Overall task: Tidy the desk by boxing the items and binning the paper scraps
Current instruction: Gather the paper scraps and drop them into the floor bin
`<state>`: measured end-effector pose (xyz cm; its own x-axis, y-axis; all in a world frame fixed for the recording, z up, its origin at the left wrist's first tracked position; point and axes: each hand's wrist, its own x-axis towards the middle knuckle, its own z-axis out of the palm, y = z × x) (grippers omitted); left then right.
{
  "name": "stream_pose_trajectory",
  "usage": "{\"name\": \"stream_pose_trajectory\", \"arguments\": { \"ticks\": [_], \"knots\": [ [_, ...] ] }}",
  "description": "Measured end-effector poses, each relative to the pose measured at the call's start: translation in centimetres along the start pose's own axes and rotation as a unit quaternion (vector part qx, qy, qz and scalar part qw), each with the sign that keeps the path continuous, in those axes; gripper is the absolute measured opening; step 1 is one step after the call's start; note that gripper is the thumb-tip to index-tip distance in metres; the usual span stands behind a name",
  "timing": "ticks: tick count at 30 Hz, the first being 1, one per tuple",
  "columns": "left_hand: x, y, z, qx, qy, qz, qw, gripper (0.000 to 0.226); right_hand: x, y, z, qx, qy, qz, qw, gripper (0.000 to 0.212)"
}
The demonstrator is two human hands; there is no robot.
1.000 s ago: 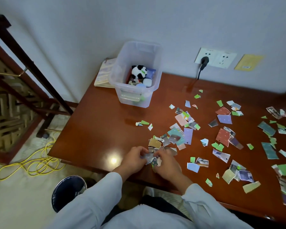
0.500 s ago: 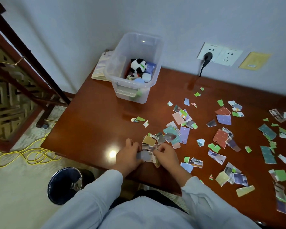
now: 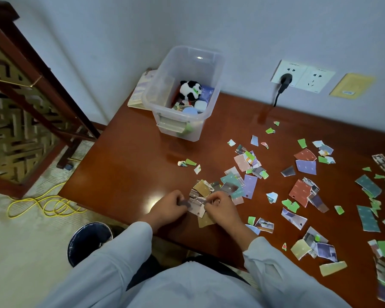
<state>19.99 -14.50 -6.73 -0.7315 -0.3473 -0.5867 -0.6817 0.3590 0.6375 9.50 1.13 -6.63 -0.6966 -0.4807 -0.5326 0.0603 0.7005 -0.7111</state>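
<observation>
Panda toy (image 3: 189,90) in plastic box (image 3: 165,101); left hand (image 3: 168,206) and right hand (image 3: 221,210) pinch seemingly several paper scraps (image 3: 197,206); most litter the desk (image 3: 131,174), unbinned.

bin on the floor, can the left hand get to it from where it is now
Probably yes: the bin stands open just off the near edge of the desk, below the left sleeve, nothing covering it. The left hand only pinches scraps.

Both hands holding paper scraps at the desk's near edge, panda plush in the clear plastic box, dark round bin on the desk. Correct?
No. The head view shows the dark round bin on the floor beside the brown wooden desk, not on it. The rest holds.
</observation>
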Motion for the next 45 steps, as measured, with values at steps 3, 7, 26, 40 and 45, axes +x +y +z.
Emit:
{"name": "stream_pose_trajectory", "arguments": {
  "ticks": [3, 7, 26, 40, 45],
  "knots": [
    [-0.6, 0.2, -0.3, -0.113, 0.044, -0.037, 0.992, 0.008, -0.2, -0.4, 0.5, -0.111, -0.020, -0.008, 0.994, 0.031],
    [-0.9, 0.7, -0.6, -0.190, 0.095, -0.069, 0.975, 0.014, 0.1, -1.6, 1.7, -0.261, 0.006, -0.022, 0.965, 0.045],
    [0.5, 1.8, -1.0, -0.220, 0.097, -0.131, 0.962, 0.026, 0.5, -3.1, 2.1, -0.345, -0.003, -0.071, 0.936, 0.033],
    [2.2, 2.6, -0.7, -0.188, 0.089, -0.102, 0.973, 0.023, 2.5, -3.7, -1.6, 0.322, -0.023, 0.143, 0.935, 0.025],
    [3.6, 3.0, 0.0, -0.103, 0.048, -0.031, 0.993, 0.033, 3.2, -3.5, -3.0, 0.415, -0.001, 0.139, 0.899, 0.015]
  ]
}}
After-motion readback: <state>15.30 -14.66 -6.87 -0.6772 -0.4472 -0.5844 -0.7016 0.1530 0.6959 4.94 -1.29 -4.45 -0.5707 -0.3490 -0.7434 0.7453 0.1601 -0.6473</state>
